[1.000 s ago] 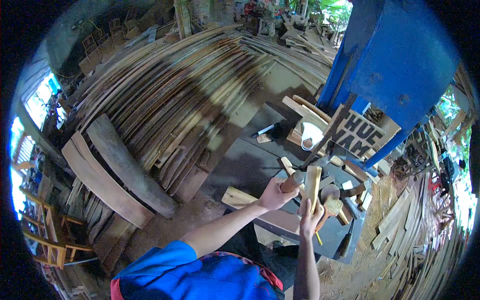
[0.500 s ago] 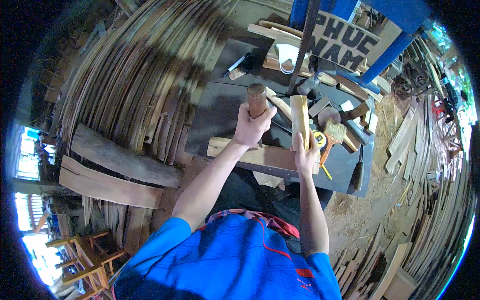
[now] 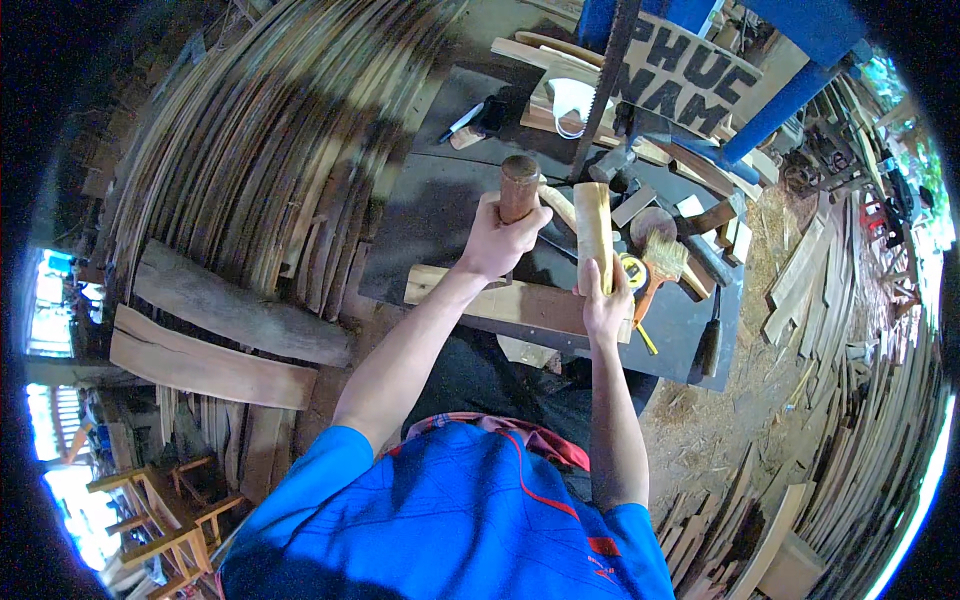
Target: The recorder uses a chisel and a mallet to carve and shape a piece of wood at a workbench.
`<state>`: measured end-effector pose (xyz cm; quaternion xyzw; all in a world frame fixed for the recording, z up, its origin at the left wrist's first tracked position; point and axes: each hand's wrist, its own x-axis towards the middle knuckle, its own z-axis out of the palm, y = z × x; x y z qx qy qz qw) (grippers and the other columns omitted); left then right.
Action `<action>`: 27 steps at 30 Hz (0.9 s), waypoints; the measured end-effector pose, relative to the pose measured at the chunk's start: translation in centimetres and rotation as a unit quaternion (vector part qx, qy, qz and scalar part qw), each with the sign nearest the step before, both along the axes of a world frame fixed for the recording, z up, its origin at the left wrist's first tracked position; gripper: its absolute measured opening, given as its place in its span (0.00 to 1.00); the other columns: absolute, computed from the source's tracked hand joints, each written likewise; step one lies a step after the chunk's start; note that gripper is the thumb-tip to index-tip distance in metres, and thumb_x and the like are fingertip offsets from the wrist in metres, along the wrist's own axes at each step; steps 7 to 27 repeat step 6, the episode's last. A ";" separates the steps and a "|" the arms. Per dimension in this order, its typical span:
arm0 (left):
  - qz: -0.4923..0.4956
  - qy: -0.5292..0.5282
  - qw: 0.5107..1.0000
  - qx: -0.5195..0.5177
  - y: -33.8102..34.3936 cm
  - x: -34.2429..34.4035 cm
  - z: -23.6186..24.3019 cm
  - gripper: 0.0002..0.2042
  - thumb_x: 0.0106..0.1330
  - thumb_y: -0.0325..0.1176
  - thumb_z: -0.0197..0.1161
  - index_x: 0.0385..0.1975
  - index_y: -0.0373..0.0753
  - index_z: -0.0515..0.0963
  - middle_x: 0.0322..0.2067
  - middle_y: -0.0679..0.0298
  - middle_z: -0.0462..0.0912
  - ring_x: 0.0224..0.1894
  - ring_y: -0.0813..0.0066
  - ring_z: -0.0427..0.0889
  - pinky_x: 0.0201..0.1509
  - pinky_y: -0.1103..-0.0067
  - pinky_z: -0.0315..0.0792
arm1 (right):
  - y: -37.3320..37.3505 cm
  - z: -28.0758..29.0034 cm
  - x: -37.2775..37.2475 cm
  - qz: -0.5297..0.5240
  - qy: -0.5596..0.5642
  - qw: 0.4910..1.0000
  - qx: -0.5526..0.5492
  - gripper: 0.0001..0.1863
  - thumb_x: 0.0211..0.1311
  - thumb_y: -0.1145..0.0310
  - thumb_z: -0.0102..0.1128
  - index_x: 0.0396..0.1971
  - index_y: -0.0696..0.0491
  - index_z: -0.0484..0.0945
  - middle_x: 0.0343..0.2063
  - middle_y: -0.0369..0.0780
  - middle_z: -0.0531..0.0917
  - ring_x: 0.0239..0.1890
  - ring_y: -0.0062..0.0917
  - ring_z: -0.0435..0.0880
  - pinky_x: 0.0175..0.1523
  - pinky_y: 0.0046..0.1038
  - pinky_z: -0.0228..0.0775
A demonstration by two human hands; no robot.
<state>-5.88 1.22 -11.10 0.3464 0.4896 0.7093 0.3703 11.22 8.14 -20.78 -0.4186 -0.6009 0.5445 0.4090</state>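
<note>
My left hand (image 3: 503,240) is closed around the thick brown wooden handle of a chisel (image 3: 519,188), held upright above a pale wooden plank (image 3: 530,306). The fist hides most of the blade. The plank lies along the near edge of the dark workbench (image 3: 400,235). In my right hand (image 3: 606,305) is a pale wooden block (image 3: 592,225), gripped at its near end and apart from the handle. Beside that hand, on the bench, are a yellow tape measure (image 3: 631,270) and a paintbrush (image 3: 664,262) with an orange handle.
A hammer (image 3: 613,163), an upright saw blade (image 3: 606,90) and a white mask (image 3: 573,103) are toward the bench's far side. A dark-handled tool (image 3: 709,348) lies at the right edge. Long boards (image 3: 270,150) are stacked at left; more timber covers the floor at right.
The view has shifted a little. My left hand and the chisel have moved slightly right over the plank; the block in my right hand stays almost where it was.
</note>
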 end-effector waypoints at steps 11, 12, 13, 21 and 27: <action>-0.030 -0.024 0.999 -0.015 0.1 -0.2 -0.3 0.11 0.65 0.28 0.59 0.20 0.41 0.67 0.12 0.76 0.61 0.12 0.89 0.57 0.15 0.84 0.50 | 0.8 -1.9 0.3 0.004 -0.046 0.998 0.035 0.26 0.63 0.61 0.61 0.57 0.60 0.71 0.38 0.46 0.83 0.39 0.26 0.81 0.46 0.28 0.77; -0.030 -0.024 0.999 -0.015 0.1 -0.2 -0.3 0.11 0.65 0.28 0.59 0.20 0.41 0.67 0.12 0.76 0.61 0.12 0.89 0.57 0.15 0.84 0.50 | 0.8 -1.9 0.3 0.004 -0.046 0.998 0.035 0.26 0.63 0.61 0.61 0.57 0.60 0.71 0.38 0.46 0.83 0.39 0.26 0.81 0.46 0.28 0.77; -0.030 -0.024 0.999 -0.015 0.1 -0.2 -0.3 0.11 0.65 0.28 0.59 0.20 0.41 0.67 0.12 0.76 0.61 0.12 0.89 0.57 0.15 0.84 0.50 | 0.8 -1.9 0.3 0.004 -0.046 0.998 0.035 0.26 0.63 0.61 0.61 0.57 0.60 0.71 0.38 0.46 0.83 0.39 0.26 0.81 0.46 0.28 0.77; -0.030 -0.024 0.999 -0.015 0.1 -0.2 -0.3 0.11 0.65 0.28 0.59 0.20 0.41 0.67 0.12 0.76 0.61 0.12 0.89 0.57 0.15 0.84 0.50 | 0.8 -1.9 0.3 0.004 -0.046 0.998 0.035 0.26 0.63 0.61 0.61 0.57 0.60 0.71 0.38 0.46 0.83 0.39 0.26 0.81 0.46 0.28 0.77; -0.030 -0.024 0.999 -0.015 0.1 -0.2 -0.3 0.11 0.65 0.28 0.59 0.20 0.41 0.67 0.12 0.76 0.61 0.12 0.89 0.57 0.15 0.84 0.50 | 0.8 -1.9 0.3 0.004 -0.046 0.998 0.035 0.26 0.63 0.61 0.61 0.57 0.60 0.71 0.38 0.46 0.83 0.39 0.26 0.81 0.46 0.28 0.77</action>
